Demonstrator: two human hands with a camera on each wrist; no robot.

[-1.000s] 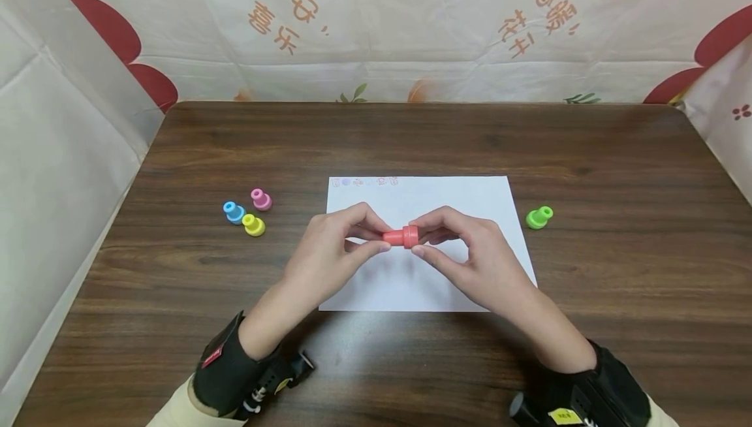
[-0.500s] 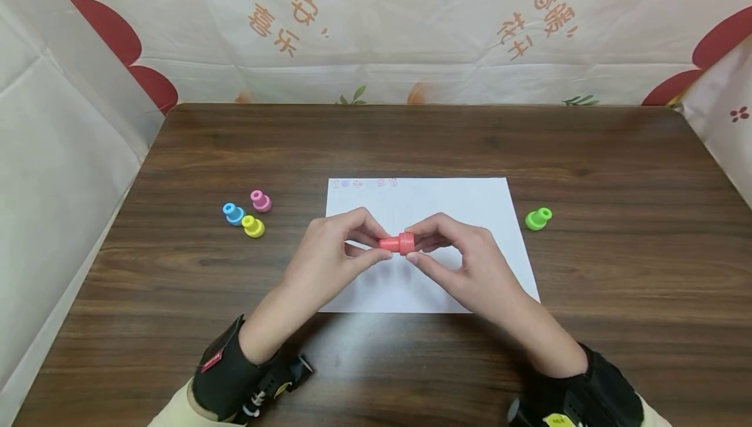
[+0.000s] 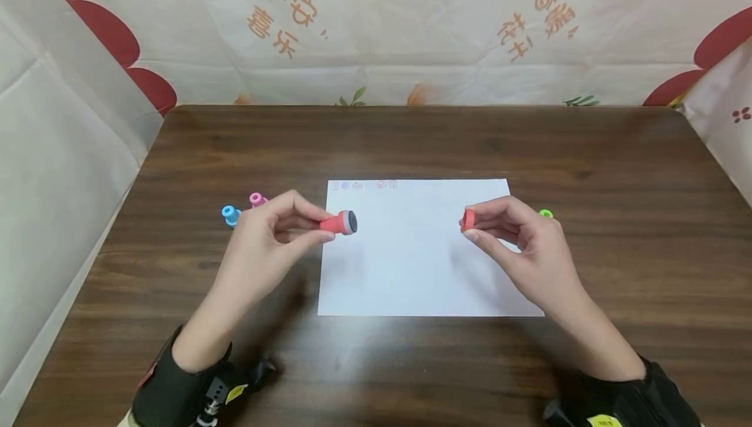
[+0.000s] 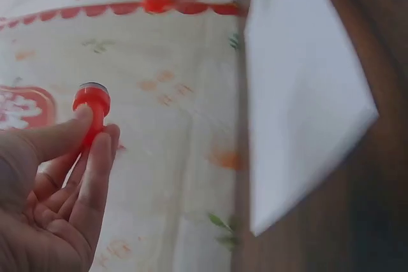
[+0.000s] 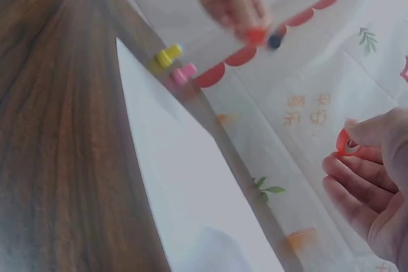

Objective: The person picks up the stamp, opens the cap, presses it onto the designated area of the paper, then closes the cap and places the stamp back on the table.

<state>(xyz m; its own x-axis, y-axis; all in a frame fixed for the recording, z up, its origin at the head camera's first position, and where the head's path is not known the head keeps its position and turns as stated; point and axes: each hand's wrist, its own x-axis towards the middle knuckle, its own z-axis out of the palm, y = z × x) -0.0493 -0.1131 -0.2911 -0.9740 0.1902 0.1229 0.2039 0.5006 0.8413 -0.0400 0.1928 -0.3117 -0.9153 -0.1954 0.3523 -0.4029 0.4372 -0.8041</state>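
Observation:
My left hand (image 3: 267,234) pinches a red stamp (image 3: 337,222) by its handle above the left edge of the white paper (image 3: 405,264). Its dark round face points right, uncovered. In the left wrist view the stamp (image 4: 93,103) stands upright between thumb and fingers. Over the paper's right side, my right hand (image 3: 529,244) holds the small red cap (image 3: 467,219) between thumb and fingertips. The right wrist view shows that cap (image 5: 346,144) as a hollow ring shape. Small faint stamped prints (image 3: 358,185) line the paper's top left edge.
On the wooden table (image 3: 376,375), a blue stamp (image 3: 230,214) and a pink stamp (image 3: 257,199) stand left of the paper. A yellow stamp (image 5: 169,55) beside them is hidden from the head view. The green stamp (image 3: 546,213) shows partly behind my right hand. A printed cloth (image 3: 382,29) hangs behind.
The red cap has come off the stamp. My left hand has moved left with the stamp, my right hand right with the cap.

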